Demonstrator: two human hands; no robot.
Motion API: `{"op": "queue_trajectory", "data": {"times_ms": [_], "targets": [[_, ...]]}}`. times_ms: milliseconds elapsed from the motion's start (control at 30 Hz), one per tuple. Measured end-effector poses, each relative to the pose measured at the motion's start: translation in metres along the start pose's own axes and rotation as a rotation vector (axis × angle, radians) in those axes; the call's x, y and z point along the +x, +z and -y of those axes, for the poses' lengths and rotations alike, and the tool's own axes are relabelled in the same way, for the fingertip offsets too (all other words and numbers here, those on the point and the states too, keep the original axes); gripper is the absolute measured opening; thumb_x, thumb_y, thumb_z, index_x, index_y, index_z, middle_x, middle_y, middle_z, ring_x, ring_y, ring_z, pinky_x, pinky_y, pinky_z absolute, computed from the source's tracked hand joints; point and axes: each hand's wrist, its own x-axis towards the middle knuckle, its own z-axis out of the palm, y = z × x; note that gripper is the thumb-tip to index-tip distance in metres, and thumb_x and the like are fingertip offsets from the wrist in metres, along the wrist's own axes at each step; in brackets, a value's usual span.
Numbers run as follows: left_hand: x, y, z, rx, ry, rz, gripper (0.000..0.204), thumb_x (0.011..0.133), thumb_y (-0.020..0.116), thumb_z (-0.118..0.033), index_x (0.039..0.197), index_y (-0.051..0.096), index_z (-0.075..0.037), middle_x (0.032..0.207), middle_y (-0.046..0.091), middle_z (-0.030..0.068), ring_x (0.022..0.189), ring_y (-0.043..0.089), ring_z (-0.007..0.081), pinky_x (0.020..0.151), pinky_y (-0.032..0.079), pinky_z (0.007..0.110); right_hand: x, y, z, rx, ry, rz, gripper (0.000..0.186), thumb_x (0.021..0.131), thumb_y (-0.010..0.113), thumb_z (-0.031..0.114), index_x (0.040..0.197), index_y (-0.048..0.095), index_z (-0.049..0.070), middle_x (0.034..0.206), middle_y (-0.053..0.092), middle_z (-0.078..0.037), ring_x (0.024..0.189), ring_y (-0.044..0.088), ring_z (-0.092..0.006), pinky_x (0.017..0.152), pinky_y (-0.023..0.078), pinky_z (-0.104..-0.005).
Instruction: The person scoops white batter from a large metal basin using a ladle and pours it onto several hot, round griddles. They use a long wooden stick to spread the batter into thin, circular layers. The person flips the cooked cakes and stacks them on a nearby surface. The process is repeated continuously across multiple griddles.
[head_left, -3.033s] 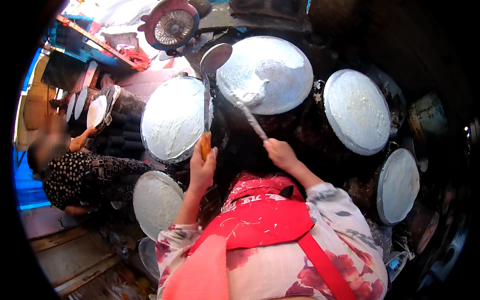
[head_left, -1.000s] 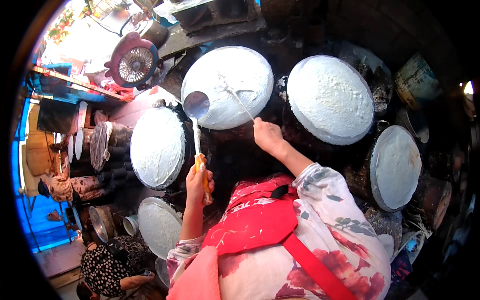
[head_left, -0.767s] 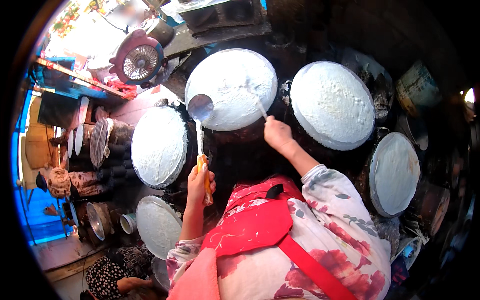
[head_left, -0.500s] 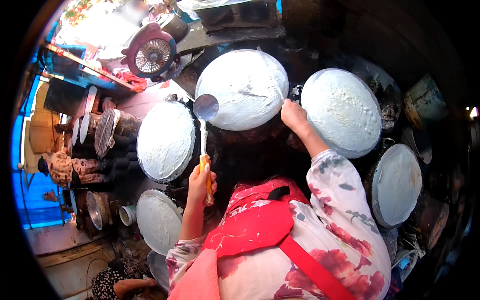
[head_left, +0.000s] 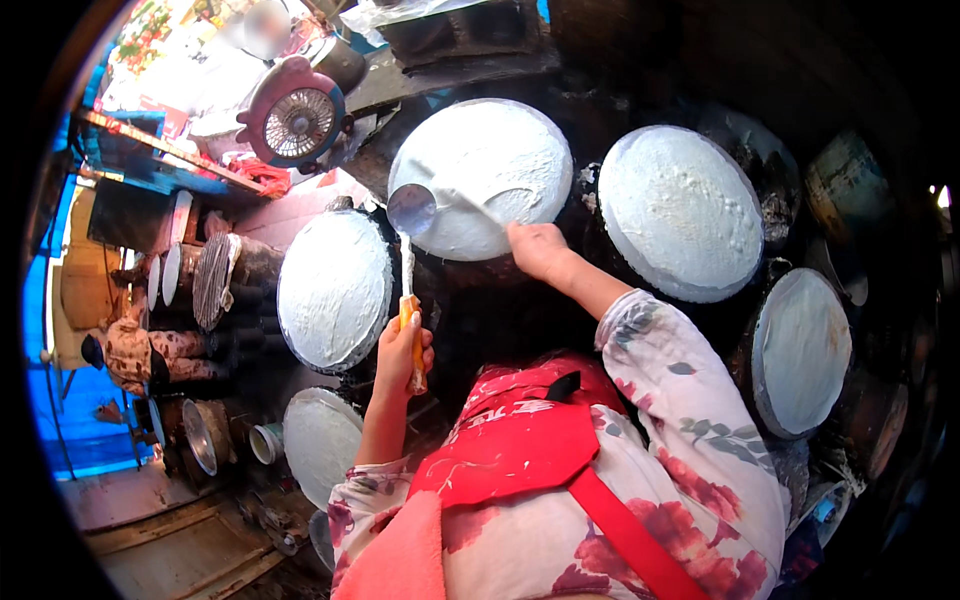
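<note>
My left hand (head_left: 403, 355) is closed round the orange handle of a ladle (head_left: 411, 208). Its metal bowl hangs over the near left edge of the far round griddle (head_left: 510, 125), which is covered in white batter. White residue coats the ladle's shaft. In my right hand (head_left: 540, 250), at that griddle's near edge, is one end of a thin pale spreader (head_left: 468, 202) slanting far-left across the batter. A curved ridge marks the batter near my right hand. Whether the spreader's whole edge touches the batter I cannot tell.
More batter-covered griddles surround me: one left (head_left: 335, 290), one lower left (head_left: 322, 440), one right (head_left: 680, 215) and one lower right (head_left: 800, 350). A round fan (head_left: 300, 122) stands at the far left. Pots and stove drums (head_left: 205, 435) line the left side.
My right hand has moved left along the far griddle's near edge, and the spreader has swung from its right side to the left. My left hand and the ladle have barely moved.
</note>
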Motion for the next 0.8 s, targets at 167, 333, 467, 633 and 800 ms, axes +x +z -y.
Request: {"op": "queue_trajectory", "data": {"times_ms": [167, 333, 467, 633, 800], "targets": [[0.002, -0.009, -0.005, 0.031, -0.003, -0.009, 0.018, 0.093, 0.052, -0.025, 0.104, 0.047, -0.012, 0.065, 0.048, 0.0013, 0.043, 0.046, 0.0106, 0.037, 0.037, 0.023, -0.055, -0.003, -0.02, 0.16, 0.391, -0.246, 0.02, 0.091, 0.044, 0.021, 0.089, 0.052, 0.003, 0.068, 0.063, -0.02, 0.068, 0.063, -0.0379, 0.061, 0.049, -0.048], [0.012, -0.02, -0.005, 0.058, 0.018, 0.014, 0.019, 0.092, 0.052, -0.025, 0.104, 0.046, -0.011, 0.065, 0.048, 0.0013, 0.043, 0.045, 0.0104, 0.037, 0.037, 0.022, -0.127, 0.035, 0.039, 0.178, 0.537, -0.037, 0.017, 0.09, 0.042, 0.017, 0.091, 0.046, 0.0, 0.072, 0.063, -0.021, 0.067, 0.065, -0.0374, 0.061, 0.051, -0.0482], [0.014, -0.016, -0.012, 0.072, -0.006, 0.014, 0.02, 0.092, 0.052, -0.025, 0.105, 0.046, -0.011, 0.066, 0.047, 0.0017, 0.043, 0.045, 0.0104, 0.037, 0.037, 0.022, -0.059, 0.054, 0.099, 0.418, 0.452, -0.063, 0.018, 0.089, 0.047, 0.018, 0.089, 0.048, 0.0, 0.073, 0.062, -0.022, 0.073, 0.062, -0.0405, 0.066, 0.049, -0.0498], [0.027, -0.019, -0.024, 0.059, 0.001, 0.005, 0.023, 0.092, 0.052, -0.025, 0.109, 0.046, -0.011, 0.067, 0.048, 0.0016, 0.044, 0.045, 0.0106, 0.037, 0.036, 0.023, 0.028, 0.022, 0.059, 0.39, 0.466, -0.153, 0.022, 0.085, 0.041, 0.014, 0.086, 0.055, -0.002, 0.086, 0.062, -0.027, 0.083, 0.061, -0.0437, 0.074, 0.048, -0.0513], [0.043, -0.02, -0.032, 0.095, -0.002, -0.007, 0.024, 0.092, 0.052, -0.026, 0.11, 0.045, -0.012, 0.067, 0.048, 0.0014, 0.044, 0.046, 0.0109, 0.038, 0.038, 0.024, 0.03, -0.004, 0.018, 0.125, 0.342, 0.021, 0.024, 0.082, 0.043, 0.009, 0.095, 0.055, -0.006, 0.086, 0.064, -0.027, 0.084, 0.064, -0.0374, 0.074, 0.051, -0.0457]]}}
